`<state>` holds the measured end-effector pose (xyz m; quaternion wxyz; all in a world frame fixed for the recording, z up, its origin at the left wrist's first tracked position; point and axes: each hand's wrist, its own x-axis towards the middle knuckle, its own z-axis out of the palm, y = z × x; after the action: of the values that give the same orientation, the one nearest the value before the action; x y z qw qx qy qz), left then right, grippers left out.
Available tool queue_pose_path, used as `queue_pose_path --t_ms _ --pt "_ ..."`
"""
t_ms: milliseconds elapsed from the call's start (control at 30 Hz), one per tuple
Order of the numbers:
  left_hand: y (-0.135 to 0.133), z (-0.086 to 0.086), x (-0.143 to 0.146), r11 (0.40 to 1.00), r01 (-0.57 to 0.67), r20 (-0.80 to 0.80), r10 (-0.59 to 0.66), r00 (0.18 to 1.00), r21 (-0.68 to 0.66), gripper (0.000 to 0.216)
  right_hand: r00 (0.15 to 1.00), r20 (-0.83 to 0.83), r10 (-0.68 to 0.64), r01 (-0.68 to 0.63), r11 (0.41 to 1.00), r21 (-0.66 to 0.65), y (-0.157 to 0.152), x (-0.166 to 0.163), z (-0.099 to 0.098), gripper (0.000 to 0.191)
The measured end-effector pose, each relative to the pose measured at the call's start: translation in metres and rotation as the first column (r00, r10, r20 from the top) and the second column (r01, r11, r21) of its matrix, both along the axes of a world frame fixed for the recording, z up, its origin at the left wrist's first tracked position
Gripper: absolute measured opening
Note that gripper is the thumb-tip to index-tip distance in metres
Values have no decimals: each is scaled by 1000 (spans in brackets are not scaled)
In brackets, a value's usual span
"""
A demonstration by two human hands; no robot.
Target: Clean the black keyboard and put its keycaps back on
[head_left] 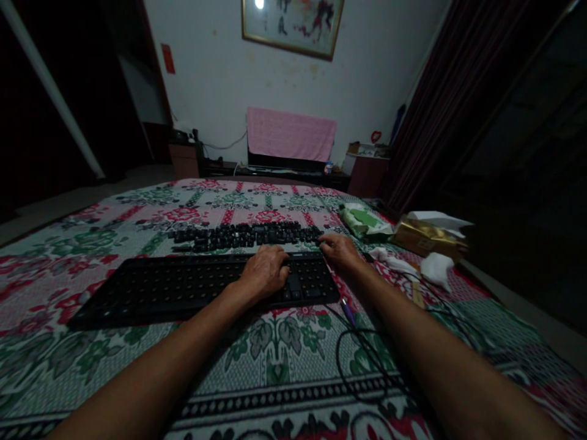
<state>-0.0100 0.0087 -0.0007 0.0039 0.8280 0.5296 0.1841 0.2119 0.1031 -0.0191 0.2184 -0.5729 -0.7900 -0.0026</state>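
Observation:
A black keyboard [183, 284] lies on the patterned cloth, most of its key positions bare with small pale stubs showing; a few keys sit at its right end. My left hand [266, 269] rests over the keyboard right of its middle, fingers curled in, and whatever they hold is hidden. Behind the keyboard spreads a long heap of loose black keycaps [238, 235]. At the right end of that heap is my right hand [340, 249], its fingertips drawn together against the keycaps; anything between them is too small to make out.
Right of the hands lie a green-and-white packet [364, 223], a gold tissue box [426, 238] and crumpled white tissue [436, 269]. A black cable [342, 348] loops near the purple-tipped pen-like object [348, 313]. A pink cloth [291, 133] hangs at the far wall.

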Motion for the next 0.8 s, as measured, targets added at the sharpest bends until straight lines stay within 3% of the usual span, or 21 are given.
queue_pose_path --t_ms 533,800 --pt "1 1 0 1000 6 -38 -6 999 -3 28 991 -91 -102 97 994 -55 6 -4 -4 22" --pt "1 0 0 1000 7 -53 -7 999 -6 30 970 -239 -42 24 997 -79 -10 8 7 22"
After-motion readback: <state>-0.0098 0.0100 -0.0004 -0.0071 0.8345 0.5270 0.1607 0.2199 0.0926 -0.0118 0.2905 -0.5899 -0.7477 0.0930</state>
